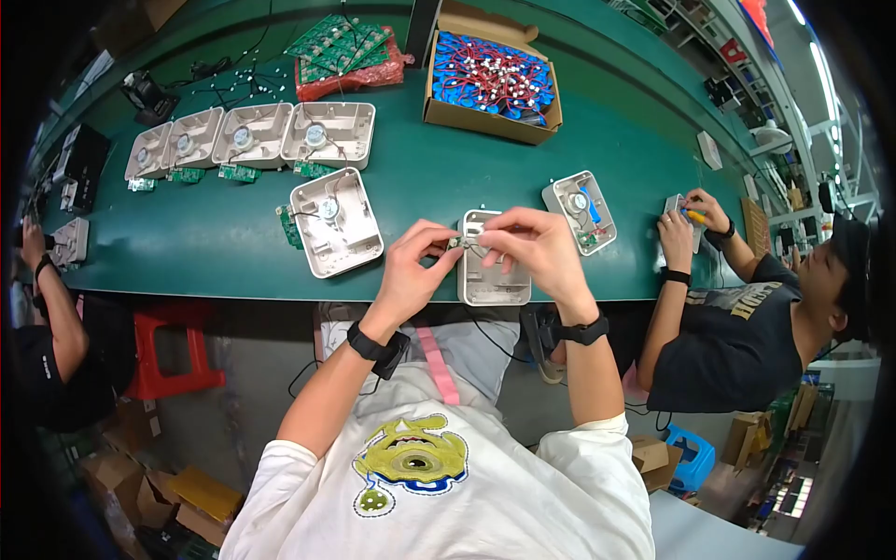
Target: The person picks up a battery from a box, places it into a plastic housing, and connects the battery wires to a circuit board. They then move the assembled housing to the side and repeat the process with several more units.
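In front of me a light grey plastic housing (496,291) lies open side up near the table's front edge. My left hand (411,264) is closed in a pinch on a small green circuit board (455,243) at the housing's left rim. My right hand (541,247) hovers over the housing with thumb and forefinger pressed together beside the board; a thin wire shows near them, but what they hold is too small to make out. Left of my hands sits another open housing (350,245) with a round speaker (329,208) and a green board (290,227) hanging outside its wall.
Several housings (250,136) stand in a row at the back left. Behind are stacked green circuit boards (341,47) and a carton (493,123) of blue wired batteries. A housing with a blue battery (581,213) lies right, near a co-worker's hands (686,224).
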The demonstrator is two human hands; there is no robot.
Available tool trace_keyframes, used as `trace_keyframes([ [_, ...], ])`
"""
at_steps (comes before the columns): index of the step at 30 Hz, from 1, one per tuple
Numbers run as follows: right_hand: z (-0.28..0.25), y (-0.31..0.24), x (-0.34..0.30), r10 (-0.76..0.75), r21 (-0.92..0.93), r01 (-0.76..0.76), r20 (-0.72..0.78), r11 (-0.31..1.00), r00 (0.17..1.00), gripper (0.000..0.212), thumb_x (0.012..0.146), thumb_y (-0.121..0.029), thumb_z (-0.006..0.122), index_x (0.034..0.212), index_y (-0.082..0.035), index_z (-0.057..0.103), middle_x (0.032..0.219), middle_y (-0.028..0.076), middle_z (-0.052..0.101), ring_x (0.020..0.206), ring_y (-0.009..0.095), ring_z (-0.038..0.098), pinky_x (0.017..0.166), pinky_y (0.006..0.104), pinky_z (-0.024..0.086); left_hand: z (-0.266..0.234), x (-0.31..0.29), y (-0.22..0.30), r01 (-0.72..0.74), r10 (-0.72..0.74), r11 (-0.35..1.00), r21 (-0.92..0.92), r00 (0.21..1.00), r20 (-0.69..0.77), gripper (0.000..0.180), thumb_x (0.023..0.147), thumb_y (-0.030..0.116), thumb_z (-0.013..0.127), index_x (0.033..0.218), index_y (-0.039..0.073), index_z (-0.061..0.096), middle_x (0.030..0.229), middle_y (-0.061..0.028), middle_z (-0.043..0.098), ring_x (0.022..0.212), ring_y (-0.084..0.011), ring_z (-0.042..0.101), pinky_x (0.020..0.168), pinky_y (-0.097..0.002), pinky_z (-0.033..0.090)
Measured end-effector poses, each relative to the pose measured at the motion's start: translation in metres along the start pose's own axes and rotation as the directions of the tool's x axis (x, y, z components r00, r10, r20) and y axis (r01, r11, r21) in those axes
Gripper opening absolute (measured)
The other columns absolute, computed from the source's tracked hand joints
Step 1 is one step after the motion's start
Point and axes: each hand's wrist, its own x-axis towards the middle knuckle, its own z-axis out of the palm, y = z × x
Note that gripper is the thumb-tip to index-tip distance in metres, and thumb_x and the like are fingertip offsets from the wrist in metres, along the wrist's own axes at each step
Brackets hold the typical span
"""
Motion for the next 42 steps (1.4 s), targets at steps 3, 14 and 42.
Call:
trace_keyframes([
  [3, 0.013, 0.007, 0.005, 0.062, -0.100, -0.053, 0.085, 0.994, 0.994, 0.012, 0.097, -0.002, 0.074, 0.105, 0.006, 0.078, 0.090, 0.013, 0.078, 0.074, 0.015, 0.076, 0.061, 0.0244, 0.059, -0.004, 0.004, 0.001, -0.072, 0.073, 0.997, 0.022, 0.996, -0.049, 0.020, 0.093, -0.001, 0.076, 0.114, -0.004, 0.073, 0.110, -0.0098, 0.069, 0.094, -0.0181, 0.072, 0.082, -0.0290, 0.061],
  [14, 0.031, 0.022, 0.000, -0.053, -0.402, 0.016, -0.081, 0.915, 0.995, 0.011, 0.091, -0.002, 0.079, 0.098, 0.006, 0.077, 0.088, 0.012, 0.078, 0.070, 0.013, 0.073, 0.062, 0.0268, 0.057, -0.006, 0.002, -0.005, -0.039, 0.041, 0.999, 0.037, 0.998, -0.044, 0.023, 0.096, -0.005, 0.072, 0.119, -0.006, 0.072, 0.116, -0.0092, 0.065, 0.098, -0.0152, 0.067, 0.086, -0.0279, 0.058],
  [42, 0.042, 0.039, -0.014, -0.557, -0.624, 0.344, -0.178, 0.701, 0.812, 0.009, 0.086, 0.004, 0.078, 0.093, 0.001, 0.072, 0.082, 0.009, 0.066, 0.063, 0.019, 0.062, 0.059, 0.0322, 0.050, 0.005, 0.010, 0.036, -0.086, 0.110, 0.925, 0.370, 0.993, -0.046, 0.022, 0.091, 0.002, 0.076, 0.112, -0.005, 0.077, 0.096, -0.0083, 0.068, 0.069, -0.0137, 0.059, 0.064, -0.0288, 0.051],
])
